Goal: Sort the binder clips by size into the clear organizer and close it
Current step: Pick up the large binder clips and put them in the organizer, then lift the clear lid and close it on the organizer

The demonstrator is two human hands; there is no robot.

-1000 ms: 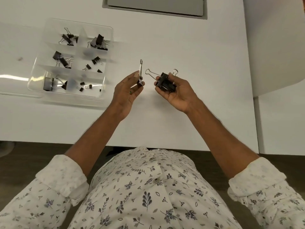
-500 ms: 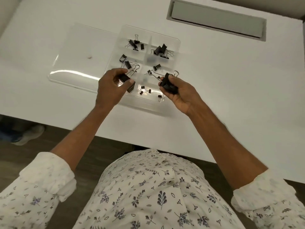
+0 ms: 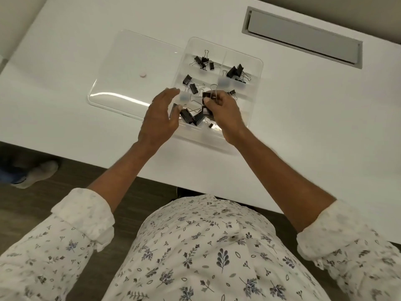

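The clear organizer [image 3: 257,68] lies open on the white table, its flat lid [image 3: 134,68] spread out to the left. Black binder clips sit sorted in its compartments, medium ones at the far left [image 3: 202,61] and far right [image 3: 235,72]. Several large clips [image 3: 191,117] lie in the near-left compartment. My right hand [image 3: 223,111] hovers over that compartment, shut on a large binder clip [image 3: 207,97] with its wire handles up. Beside it, my left hand [image 3: 160,118] holds nothing, fingers apart just above the large clips.
A grey cable hatch [image 3: 303,38] is set into the table at the far right. A small pink dot [image 3: 143,74] shows on the lid. The table's near edge runs just below my wrists. A person's shoe [image 3: 36,173] is on the floor at left.
My left hand has let go of its large clip into the near-left compartment and spread its fingers. My right hand has moved left over the same compartment with its clip.
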